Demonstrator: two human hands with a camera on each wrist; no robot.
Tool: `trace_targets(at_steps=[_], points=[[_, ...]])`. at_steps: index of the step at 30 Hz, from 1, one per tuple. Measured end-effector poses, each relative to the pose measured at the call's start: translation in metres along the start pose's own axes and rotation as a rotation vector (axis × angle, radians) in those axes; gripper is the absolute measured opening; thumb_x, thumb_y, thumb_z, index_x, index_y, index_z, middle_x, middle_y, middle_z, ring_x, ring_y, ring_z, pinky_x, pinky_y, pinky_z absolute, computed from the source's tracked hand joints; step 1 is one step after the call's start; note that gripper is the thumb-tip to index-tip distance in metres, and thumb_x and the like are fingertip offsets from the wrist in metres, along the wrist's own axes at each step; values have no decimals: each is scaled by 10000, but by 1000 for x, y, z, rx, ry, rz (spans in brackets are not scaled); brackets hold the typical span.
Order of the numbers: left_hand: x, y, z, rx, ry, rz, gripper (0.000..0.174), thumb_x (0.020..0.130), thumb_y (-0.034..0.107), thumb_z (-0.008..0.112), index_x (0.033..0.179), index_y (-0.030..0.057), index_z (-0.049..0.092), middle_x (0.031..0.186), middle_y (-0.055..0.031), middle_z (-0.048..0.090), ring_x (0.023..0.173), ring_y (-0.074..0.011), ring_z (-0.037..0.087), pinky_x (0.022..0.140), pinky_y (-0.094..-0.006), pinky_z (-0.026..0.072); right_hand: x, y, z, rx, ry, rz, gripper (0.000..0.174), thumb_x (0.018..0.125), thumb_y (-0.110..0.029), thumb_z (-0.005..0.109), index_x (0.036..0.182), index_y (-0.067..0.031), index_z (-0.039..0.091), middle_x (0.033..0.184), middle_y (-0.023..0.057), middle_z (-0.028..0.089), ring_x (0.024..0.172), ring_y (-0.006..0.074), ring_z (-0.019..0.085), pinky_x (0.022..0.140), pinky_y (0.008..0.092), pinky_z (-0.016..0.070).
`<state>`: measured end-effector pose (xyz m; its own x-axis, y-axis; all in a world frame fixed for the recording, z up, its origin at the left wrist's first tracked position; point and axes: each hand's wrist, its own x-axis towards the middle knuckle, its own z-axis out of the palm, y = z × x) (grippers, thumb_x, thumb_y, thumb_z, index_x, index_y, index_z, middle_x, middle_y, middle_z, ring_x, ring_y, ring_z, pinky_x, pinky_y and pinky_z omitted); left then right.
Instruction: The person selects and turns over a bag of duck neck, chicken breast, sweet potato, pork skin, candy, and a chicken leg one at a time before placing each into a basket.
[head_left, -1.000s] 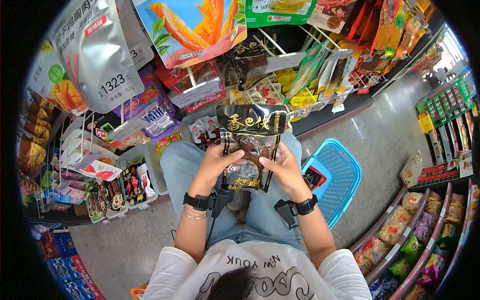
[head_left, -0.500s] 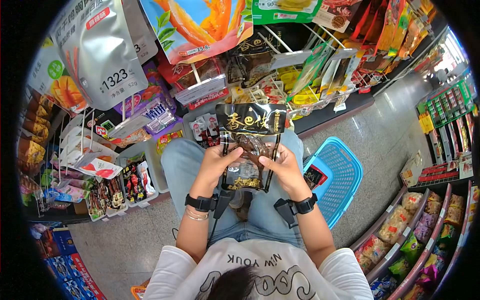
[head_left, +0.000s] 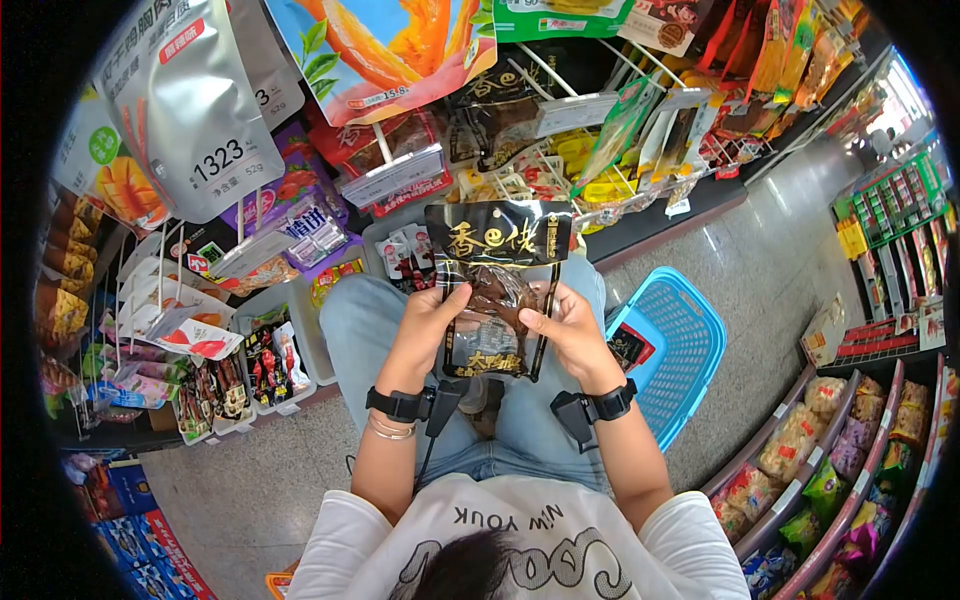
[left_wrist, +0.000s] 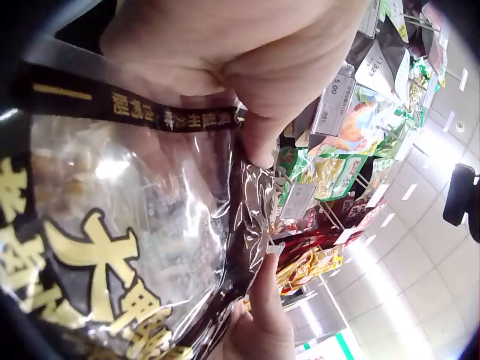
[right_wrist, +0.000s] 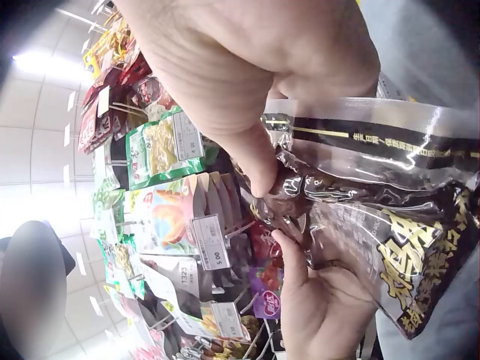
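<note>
A black and clear plastic snack pouch [head_left: 500,232] with gold lettering and dark brown pieces inside is held up over the person's lap. The left hand [head_left: 430,318] grips its left edge, thumb on the front face. On the opposite edge, the right hand [head_left: 568,332] pinches the pouch with its thumb across the clear window. In the left wrist view the clear window of the pouch [left_wrist: 142,195] shows close up, its film creased and shiny. The right wrist view has both thumbs pressing near the brown contents of the pouch [right_wrist: 352,217].
A blue plastic basket [head_left: 690,340] with a dark and red packet [head_left: 630,348] in it stands on the floor at right. Hanging pouches, among them a silver one [head_left: 200,130], crowd the rack ahead. Small packets fill trays [head_left: 318,340] at left; slanted snack bins [head_left: 800,440] stand at lower right.
The pouch has shifted slightly up and left and stays in both hands. The left thumb has slid a little toward the pouch's left edge. The basket has not moved.
</note>
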<state>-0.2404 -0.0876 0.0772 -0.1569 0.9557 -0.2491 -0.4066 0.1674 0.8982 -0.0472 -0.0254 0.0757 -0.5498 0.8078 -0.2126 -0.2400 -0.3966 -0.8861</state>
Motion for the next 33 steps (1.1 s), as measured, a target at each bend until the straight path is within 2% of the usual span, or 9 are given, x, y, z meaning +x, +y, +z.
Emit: trace_targets(at_steps=[6, 12, 15, 21, 22, 23, 26, 30, 33], points=[[1, -1, 0, 21, -14, 13, 308, 903, 278, 586, 978, -17, 632, 895, -72, 660, 746, -121, 639, 665, -247, 517, -2, -2, 1, 13, -3, 9, 405, 768, -103, 733, 1108, -22, 528, 948, 20, 613, 804, 88, 578, 663, 228, 468], [0, 4, 4, 49, -16, -17, 286, 891, 250, 608, 991, -17, 622, 915, -52, 650, 776, -92, 607, 699, -225, 483, -4, -8, 0, 18, -197, -2, 491, 774, -99, 725, 1202, 15, 512, 1066, 46, 605, 911, 105, 574, 783, 251, 476], [3, 0, 4, 54, -29, 54, 302, 878, 219, 625, 1067, -13, 583, 1001, -53, 629, 912, -109, 587, 790, -238, 461, -5, -11, 1, -79, -178, 0, 506, 786, -79, 707, 1232, 33, 497, 1121, 56, 590, 970, 108, 559, 845, 260, 461], [2, -3, 16, 282, 149, 248, 562, 815, 207, 686, 1296, 38, 448, 1299, -104, 464, 1201, -191, 418, 1003, -341, 325, 1, 12, 19, -113, 88, -287, 497, 820, 14, 631, 1273, 59, 432, 1175, 84, 563, 1043, 139, 545, 915, 276, 431], [-1, -2, 19, 287, 69, 253, 658, 775, 221, 722, 1334, 53, 419, 1347, -114, 416, 1271, -236, 355, 1043, -381, 277, 4, 17, 26, -80, 74, -376, 514, 830, 56, 586, 1301, 68, 381, 1222, 98, 534, 1075, 158, 534, 933, 288, 424], [1, -13, 15, 452, -2, 350, 699, 763, 237, 732, 1341, 28, 399, 1368, -114, 393, 1296, -235, 325, 1049, -355, 274, 4, 23, 27, -47, 30, -314, 567, 819, 87, 566, 1337, 54, 339, 1322, 126, 448, 1166, 190, 486, 951, 298, 416], [-9, -16, 43, 276, -17, 460, 637, 797, 218, 711, 1305, -21, 410, 1287, -109, 465, 1192, -182, 428, 997, -303, 339, -2, 35, 40, -148, -107, -374, 695, 763, 159, 511, 1398, -21, 293, 1481, 148, 188, 1358, 239, 236, 1064, 341, 300], [-8, -8, 29, -57, 140, 202, 417, 924, 170, 539, 1286, -14, 441, 1195, -66, 546, 1078, -131, 499, 937, -286, 381, -15, 24, 49, -121, -143, -347, 638, 780, 118, 522, 1374, -22, 338, 1455, 121, 272, 1337, 236, 289, 1054, 353, 321], [-5, -9, 9, -78, 211, 166, 313, 918, 183, 557, 1155, -22, 564, 1099, -61, 600, 994, -131, 550, 875, -268, 425, -12, 18, 35, -148, -46, -330, 574, 798, 82, 548, 1338, -37, 394, 1366, 105, 417, 1266, 234, 401, 1006, 355, 377]])
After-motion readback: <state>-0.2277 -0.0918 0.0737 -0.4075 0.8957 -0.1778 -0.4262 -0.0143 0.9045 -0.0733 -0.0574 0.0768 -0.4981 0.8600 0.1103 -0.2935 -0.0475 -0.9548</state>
